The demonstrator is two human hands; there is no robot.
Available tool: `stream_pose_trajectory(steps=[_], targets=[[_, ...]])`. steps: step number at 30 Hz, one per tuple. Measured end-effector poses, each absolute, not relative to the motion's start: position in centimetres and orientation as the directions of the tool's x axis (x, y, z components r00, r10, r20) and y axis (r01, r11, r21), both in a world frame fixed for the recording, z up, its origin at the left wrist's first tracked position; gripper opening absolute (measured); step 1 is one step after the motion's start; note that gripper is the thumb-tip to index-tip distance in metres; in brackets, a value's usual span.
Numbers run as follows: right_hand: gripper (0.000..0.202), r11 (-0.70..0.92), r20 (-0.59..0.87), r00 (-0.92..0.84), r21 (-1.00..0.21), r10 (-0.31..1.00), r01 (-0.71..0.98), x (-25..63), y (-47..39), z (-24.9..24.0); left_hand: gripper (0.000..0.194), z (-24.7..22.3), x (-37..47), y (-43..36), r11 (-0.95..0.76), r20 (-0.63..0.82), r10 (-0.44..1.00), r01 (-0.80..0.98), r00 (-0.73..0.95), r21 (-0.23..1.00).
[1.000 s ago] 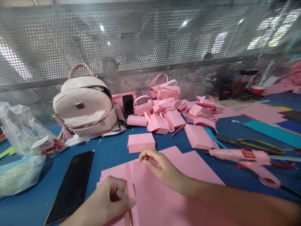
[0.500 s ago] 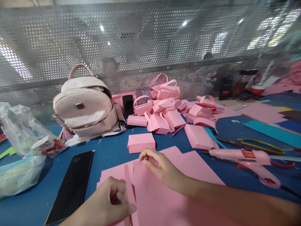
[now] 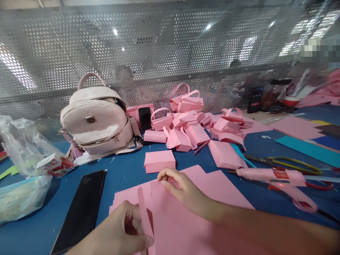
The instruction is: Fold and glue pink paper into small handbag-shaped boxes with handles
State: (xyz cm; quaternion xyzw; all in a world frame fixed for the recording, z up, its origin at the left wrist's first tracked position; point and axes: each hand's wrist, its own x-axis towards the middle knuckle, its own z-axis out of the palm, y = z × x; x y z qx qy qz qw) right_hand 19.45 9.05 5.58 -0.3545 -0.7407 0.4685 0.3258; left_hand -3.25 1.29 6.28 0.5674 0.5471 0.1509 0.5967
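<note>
Between the two hands, low in the view, a narrow pink strip (image 3: 145,212) stands tilted above a smooth pink sheet (image 3: 183,226); whether they are joined, I cannot tell. The left hand (image 3: 117,230) grips the strip between thumb and bent fingers, seemingly to control its edge. The right hand (image 3: 186,194) is curled, fingertips at the sheet's top edge, probably to steady it; whether they pinch it, I cannot tell. Beyond lies a crisp, folded paper box (image 3: 159,161), then a pile of small paper bags (image 3: 183,138) with looped handles. A glossy phone (image 3: 79,212) lies left, a plastic glue gun (image 3: 271,177) right, perhaps for easy reach, near metal scissors (image 3: 289,163).
</note>
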Motion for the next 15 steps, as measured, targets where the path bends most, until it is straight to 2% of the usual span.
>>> stream_pose_trajectory(steps=[2, 6, 15], targets=[[0.013, 0.317, 0.157, -0.535, -0.922, 0.830, 0.221, 19.4, 9.1, 5.5, 0.030, 5.9, -3.4, 1.2, 0.306, -0.485, 0.791, 0.446, 0.372, 0.841], [0.013, 0.321, 0.162, -0.530, -0.920, 0.832, 0.224, 19.4, 9.0, 5.5, 0.034, 5.8, -3.3, 0.7, 0.340, -0.507, 0.812, 0.472, 0.290, 0.813], [0.013, 0.305, 0.146, -0.535, -0.926, 0.832, 0.221, 19.4, 9.2, 5.5, 0.030, 8.7, -2.1, 0.5, 0.383, -0.558, 0.788, 0.502, 0.262, 0.776]])
